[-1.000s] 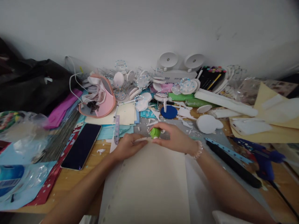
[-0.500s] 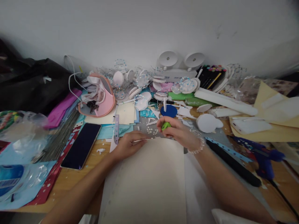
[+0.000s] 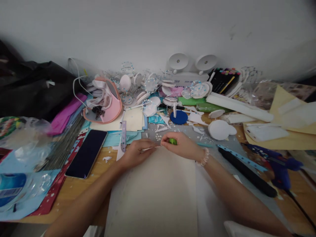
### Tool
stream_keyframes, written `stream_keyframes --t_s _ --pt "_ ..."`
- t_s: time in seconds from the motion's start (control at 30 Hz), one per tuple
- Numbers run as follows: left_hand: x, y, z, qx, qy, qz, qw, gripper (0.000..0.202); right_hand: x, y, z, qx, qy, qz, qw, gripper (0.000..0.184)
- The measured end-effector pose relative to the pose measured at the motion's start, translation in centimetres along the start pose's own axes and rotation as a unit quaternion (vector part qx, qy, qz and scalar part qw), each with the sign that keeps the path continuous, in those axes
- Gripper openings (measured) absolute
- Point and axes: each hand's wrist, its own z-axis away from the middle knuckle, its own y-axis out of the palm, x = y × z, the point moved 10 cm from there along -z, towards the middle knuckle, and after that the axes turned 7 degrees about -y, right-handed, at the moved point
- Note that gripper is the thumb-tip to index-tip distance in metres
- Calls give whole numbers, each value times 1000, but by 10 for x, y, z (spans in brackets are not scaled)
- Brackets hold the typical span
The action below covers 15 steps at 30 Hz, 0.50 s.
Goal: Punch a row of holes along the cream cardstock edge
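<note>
A large cream sheet of paper (image 3: 158, 194) lies in front of me, reaching down past the bottom of the view. My left hand (image 3: 138, 152) pinches its far left edge between thumb and fingers. Closed around a small green paper punch (image 3: 173, 141), my right hand (image 3: 181, 144) is at the sheet's far edge, close to the left fingertips. Most of the punch is hidden by the fingers, and I cannot tell whether paper is inside it. Tiny pale cut-out pieces (image 3: 158, 136) lie scattered on the grey mat (image 3: 151, 133) just beyond.
A phone (image 3: 87, 154) lies at left, near a pink visor (image 3: 112, 102). White discs and beaded wire loops crowd the wall side around a blue disc (image 3: 179, 117). At right are a black rod (image 3: 247, 171), a blue glue gun (image 3: 278, 164) and a white roll (image 3: 239, 107).
My right hand has moved left and slightly down with the punch, coming nearer to my left hand. The left hand keeps its grip on the sheet.
</note>
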Motion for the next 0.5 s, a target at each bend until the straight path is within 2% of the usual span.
stream_keyframes --t_s 0.2,0.3,0.4,0.5 --pt "3 -1 1 -10 -9 -3 1000 26 -1 -6 0 -37 3 15 999 12" --pt "1 0 1 -6 -6 -4 1000 25 -4 -15 0 -78 8 19 997 12" --pt "1 -1 1 -10 -16 -13 1000 24 -12 -27 3 -133 24 24 990 10" --pt "1 -1 1 -12 -23 -21 999 23 -24 -29 4 -151 47 19 987 9"
